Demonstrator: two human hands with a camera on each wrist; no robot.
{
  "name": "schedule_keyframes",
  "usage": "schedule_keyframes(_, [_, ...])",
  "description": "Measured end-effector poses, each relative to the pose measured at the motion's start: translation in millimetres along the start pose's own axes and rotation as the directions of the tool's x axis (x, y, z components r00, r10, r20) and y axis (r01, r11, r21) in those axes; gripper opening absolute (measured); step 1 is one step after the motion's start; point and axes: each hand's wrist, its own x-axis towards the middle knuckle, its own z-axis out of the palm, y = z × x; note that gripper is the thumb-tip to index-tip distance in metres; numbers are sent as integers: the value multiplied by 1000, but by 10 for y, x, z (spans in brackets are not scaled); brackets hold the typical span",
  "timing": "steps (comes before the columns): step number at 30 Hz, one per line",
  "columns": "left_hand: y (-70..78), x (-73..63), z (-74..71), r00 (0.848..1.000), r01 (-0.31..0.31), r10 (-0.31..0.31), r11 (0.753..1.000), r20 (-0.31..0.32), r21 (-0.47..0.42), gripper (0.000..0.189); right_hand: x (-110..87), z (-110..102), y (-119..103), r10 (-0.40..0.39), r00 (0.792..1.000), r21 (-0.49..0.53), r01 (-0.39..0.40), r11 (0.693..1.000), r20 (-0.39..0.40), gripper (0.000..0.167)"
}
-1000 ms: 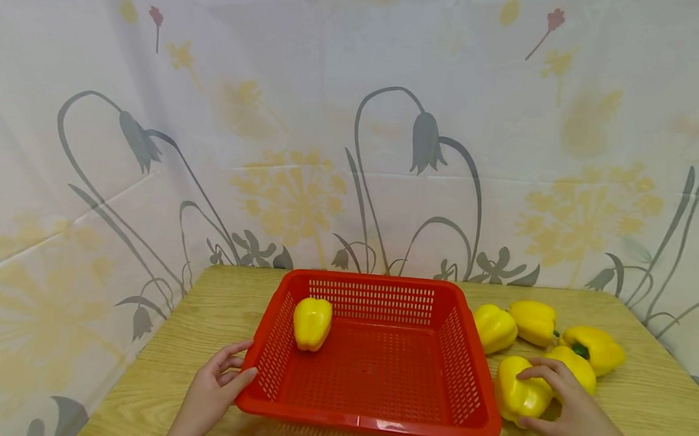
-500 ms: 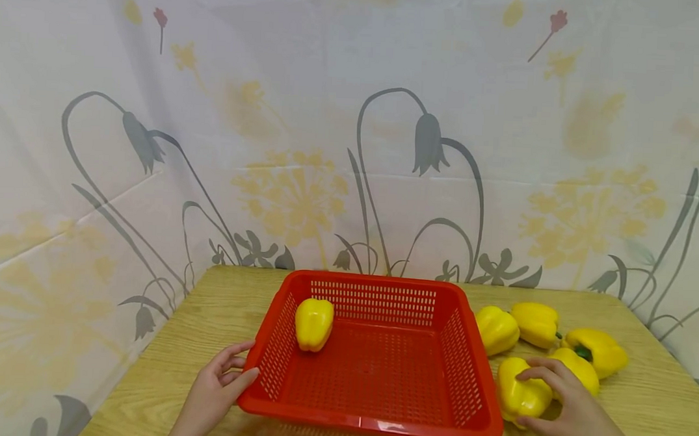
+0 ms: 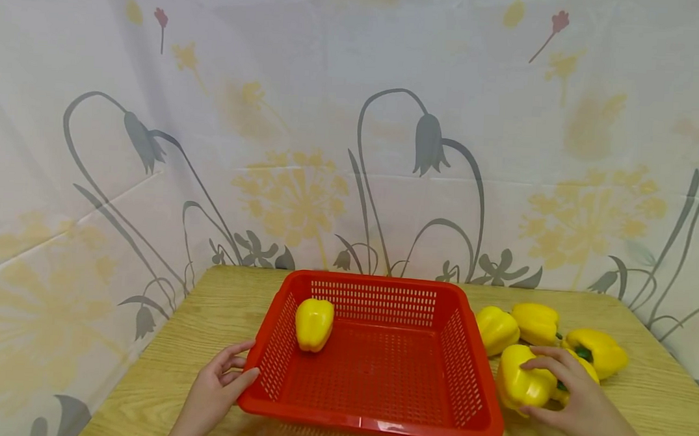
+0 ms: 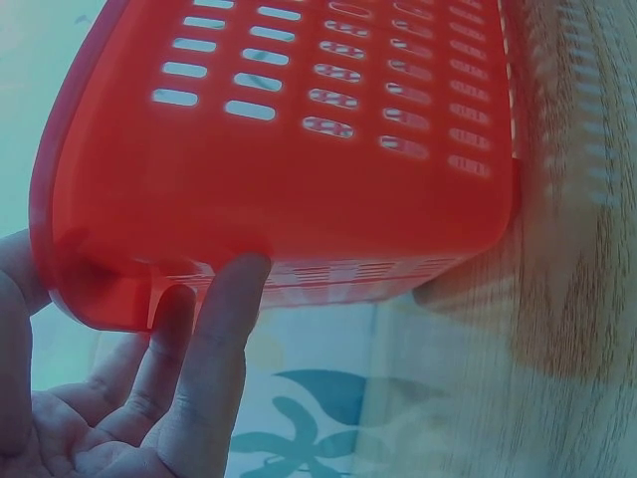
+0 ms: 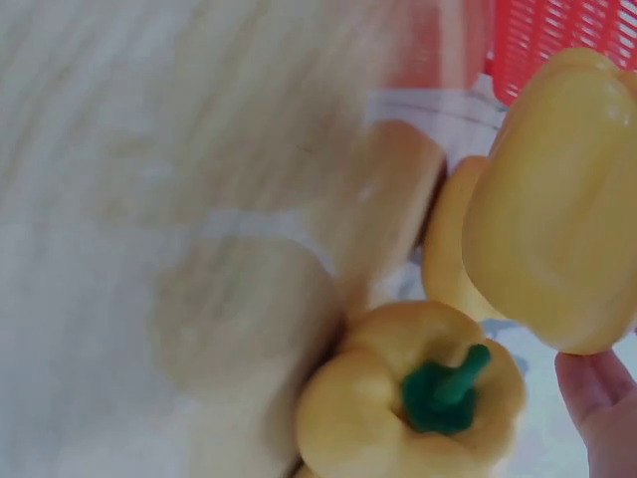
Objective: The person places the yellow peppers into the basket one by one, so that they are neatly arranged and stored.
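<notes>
A red plastic basket [image 3: 364,423] with slotted walls stands on the table, and one yellow bell pepper [image 3: 313,325] sits inside by its left wall. My left hand [image 3: 216,388] holds the basket's left rim, thumb on the edge. In the left wrist view, the left hand's fingers [image 4: 221,344] touch the outer wall. Just right of the basket, my right hand [image 3: 573,397] grips another yellow bell pepper [image 3: 524,378] between thumb and fingers. The right wrist view shows the held pepper [image 5: 557,209] raised above a pepper with a green stem [image 5: 428,388].
Several more yellow bell peppers lie right of the basket, including one by its wall [image 3: 497,330], one behind [image 3: 535,322] and one farther right [image 3: 598,352]. A flower-patterned cloth [image 3: 307,112] hangs behind the wooden table [image 3: 167,359].
The right hand has raised the gripped bell pepper slightly, and more of the pepper behind it, with its green stem, shows. The left hand and basket stay in place.
</notes>
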Motion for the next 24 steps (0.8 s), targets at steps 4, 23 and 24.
schedule_keyframes(4, [0, -2, 1, 1000, -7, 7, 1000, 2, -4, 48, 54, -57, -23, 6, 1000, 6, -6, 1000, -6, 65])
schedule_keyframes(23, [5, -6, 2, 1000, 5, -5, 1000, 8, -20, 48, 329, -213, -138, 19, 999, 1, -19, 1000, -42, 64])
schedule_keyframes(24, [2, -4, 3, 1000, 5, -5, 1000, 8, -23, 48, 341, -217, -144, 21, 999, 0, -21, 1000, -41, 64])
